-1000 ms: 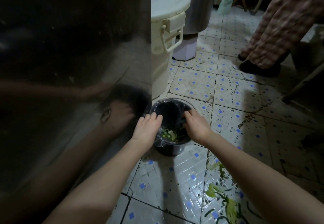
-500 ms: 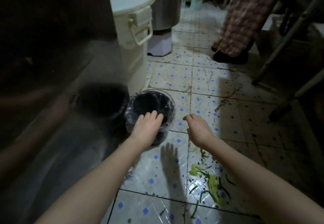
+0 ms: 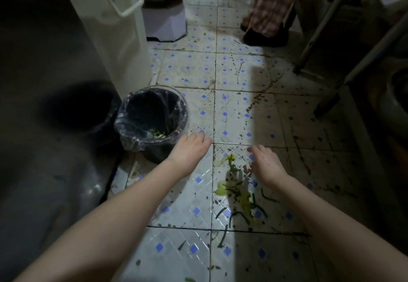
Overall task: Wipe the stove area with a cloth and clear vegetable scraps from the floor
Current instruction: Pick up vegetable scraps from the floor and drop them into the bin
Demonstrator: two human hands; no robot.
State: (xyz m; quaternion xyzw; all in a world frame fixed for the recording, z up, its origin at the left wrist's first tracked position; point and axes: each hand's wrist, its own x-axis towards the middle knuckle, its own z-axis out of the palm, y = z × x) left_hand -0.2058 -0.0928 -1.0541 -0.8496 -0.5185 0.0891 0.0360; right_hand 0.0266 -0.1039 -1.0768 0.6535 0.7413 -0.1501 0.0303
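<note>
Some green scraps [image 3: 157,134] lie in the little bin [image 3: 159,151], so part of the job looks done. A pile of scraps [image 3: 240,195] lies on the floor [image 3: 242,78] near the bin. The left hand [image 3: 189,149] is just beside the bin and the right hand [image 3: 265,162] is over the pile. Each of the 2 grips is spread and holds nothing. No cloth or stove shows.

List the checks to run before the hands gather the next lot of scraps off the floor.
1. Left hand empty: ok, open beside the bin.
2. Right hand empty: ok, open above the scraps.
3. Bin upright, liner open: ok, few scraps inside.
4. Way from scraps to bin: ok, only floor between.
5. Other person's shoe clear of the pile: ok.
6. Sharp bits among the scraps: cannot tell.
</note>
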